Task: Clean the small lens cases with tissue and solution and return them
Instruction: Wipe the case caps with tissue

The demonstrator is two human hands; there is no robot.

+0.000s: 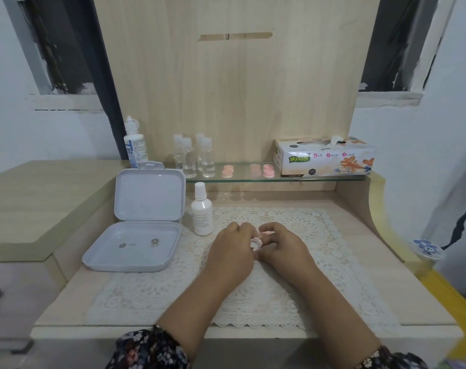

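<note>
Centrally, a white lace mat (319, 235) with scalloped edges covered the pale wood-grain bench (402, 294). Above it, the left hand (230, 250) curled round a crumpled wad of white tissue (255, 243), while the right hand (282, 242) pinched a small pink lens case (263, 234), mostly hidden by fingers. Further round pink lens cases (268, 170) sat on the glass shelf (239, 179). A smooth white plastic bottle (202, 210) stood beside an open grey hinged box (136, 235).

Home dressing-table nook: pale wooden vanity (234, 102), lace mat (319, 262), glass shelf (239, 179) carrying tissue box (325, 158), small bottles (194, 158).
</note>
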